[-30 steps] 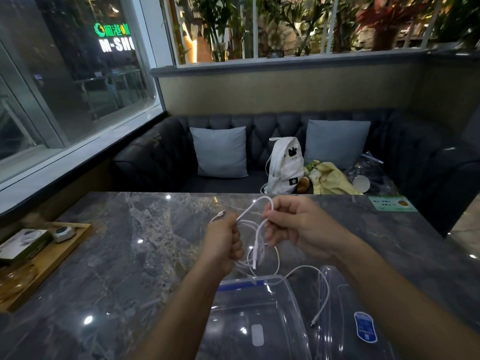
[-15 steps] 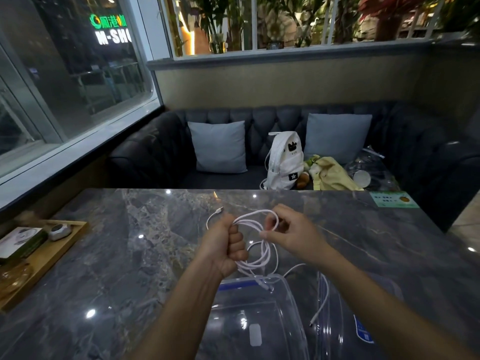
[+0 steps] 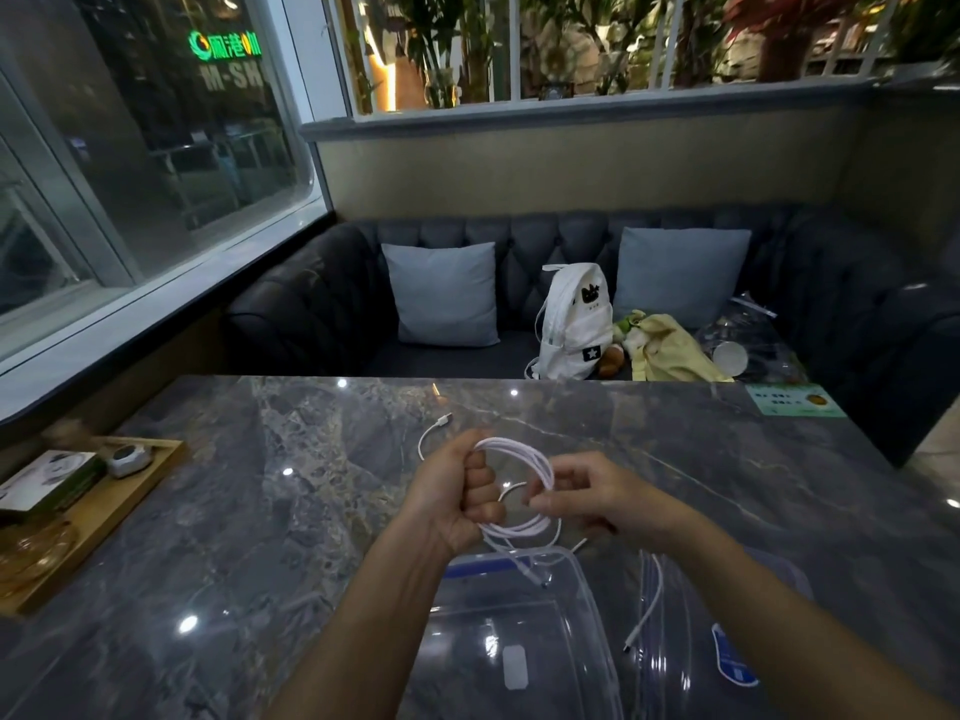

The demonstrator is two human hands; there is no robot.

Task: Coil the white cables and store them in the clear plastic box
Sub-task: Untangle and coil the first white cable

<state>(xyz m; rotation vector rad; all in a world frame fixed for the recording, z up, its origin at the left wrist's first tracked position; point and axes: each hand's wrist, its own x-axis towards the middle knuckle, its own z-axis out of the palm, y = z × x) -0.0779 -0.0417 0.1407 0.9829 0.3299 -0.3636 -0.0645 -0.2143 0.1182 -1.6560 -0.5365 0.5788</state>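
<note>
Now I am gripping a thin white cable (image 3: 524,459), looped into a standing ring, in my closed left hand (image 3: 457,496); my right hand (image 3: 582,493) is pinching its side above the clear box (image 3: 582,589).

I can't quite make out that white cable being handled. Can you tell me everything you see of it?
The white cable is thin, smooth and rubbery-looking, wound into several round loops held above the marble table. The left hand clenches one side of the coil in a fist; the right hand pinches the opposite side. One plug end sticks out beyond the left hand, and a loose tail trails toward the clear plastic box.
</note>
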